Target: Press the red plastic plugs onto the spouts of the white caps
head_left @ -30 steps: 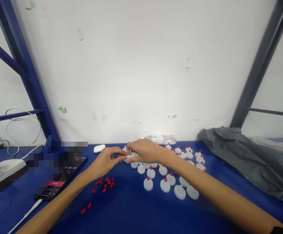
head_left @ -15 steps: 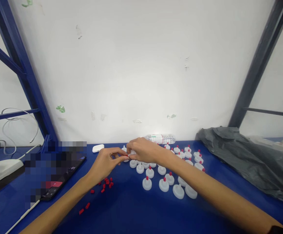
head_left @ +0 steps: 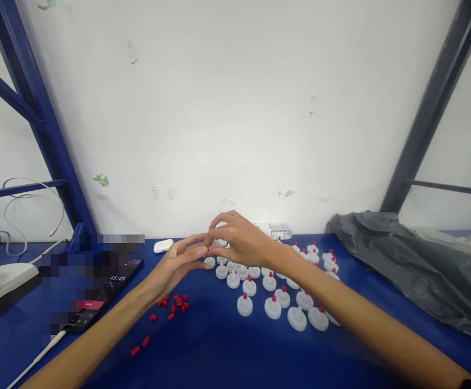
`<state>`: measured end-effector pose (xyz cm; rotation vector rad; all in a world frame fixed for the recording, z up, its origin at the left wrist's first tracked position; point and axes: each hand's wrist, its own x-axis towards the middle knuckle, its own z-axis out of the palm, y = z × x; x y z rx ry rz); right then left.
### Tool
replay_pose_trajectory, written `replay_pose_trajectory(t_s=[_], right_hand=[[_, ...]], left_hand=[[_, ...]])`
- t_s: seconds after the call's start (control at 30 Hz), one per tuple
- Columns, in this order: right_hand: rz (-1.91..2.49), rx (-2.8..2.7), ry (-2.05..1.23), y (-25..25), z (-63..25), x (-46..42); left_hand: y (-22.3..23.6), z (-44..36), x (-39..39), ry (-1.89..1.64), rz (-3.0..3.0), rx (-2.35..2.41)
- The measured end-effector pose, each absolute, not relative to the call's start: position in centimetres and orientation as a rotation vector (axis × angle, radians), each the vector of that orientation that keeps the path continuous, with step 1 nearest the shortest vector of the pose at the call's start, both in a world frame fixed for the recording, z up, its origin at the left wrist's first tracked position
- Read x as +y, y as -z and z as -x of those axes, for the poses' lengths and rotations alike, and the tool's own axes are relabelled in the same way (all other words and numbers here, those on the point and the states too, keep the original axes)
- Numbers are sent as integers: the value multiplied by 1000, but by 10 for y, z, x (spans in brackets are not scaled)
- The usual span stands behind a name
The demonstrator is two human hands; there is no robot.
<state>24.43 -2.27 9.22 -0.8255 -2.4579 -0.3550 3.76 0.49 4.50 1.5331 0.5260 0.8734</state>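
At right, many white lids (head_left: 273, 309) are being seen capped in red, others bare, with loose red caps (head_left: 173, 309) unused at near left. Most spouts (head_left: 297, 309) are being pointed upward, long axes upright. At far centre, one red cap (head_left: 208, 249) is being held between left hand (head_left: 175, 263) and right hand (head_left: 241, 239); by which, and along what axis, cannot be told.

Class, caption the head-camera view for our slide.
Left hand and right hand meet near white spouted lids, some red-capped, with loose red caps on the blue table.
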Motion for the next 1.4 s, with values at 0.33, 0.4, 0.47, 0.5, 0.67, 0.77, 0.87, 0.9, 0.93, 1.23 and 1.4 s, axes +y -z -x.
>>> replay_pose_trajectory(t_s=[0.33,0.4,0.47,0.5,0.67,0.77,0.87,0.9,0.93,1.23,1.4], right_hand=[[824,-2541,419,-92,-235,-31],[822,-2544,382,-94,-236,-31],[822,-2535,324,-96,-240,-29],[837,-2523,301,-97,-244,-27],[1220,-2436,245,-94,-269,-5],[1416,-2424,176,-85,-288,12],[1532,-2428,63,-71,-303,25],[1563,-2430,25,-66,-307,29],[1589,-2432,-8,-61,-310,32],[1643,-2452,-188,-59,-318,35],[1549,-2574,-462,-67,-323,28]], left_hand=[[-37,-37,5,-829,-1581,577],[-40,-37,6,-823,-1637,584],[-45,-36,7,-787,-1757,614],[-49,-34,8,-760,-1839,655],[-59,-13,24,-416,-2282,901],[-60,1,34,-90,-2352,854],[-57,8,41,35,-2337,836],[-55,8,42,45,-2331,830],[-52,8,43,42,-2330,822],[-43,1,42,-46,-2337,793],[-40,-7,41,-337,-2328,870]])
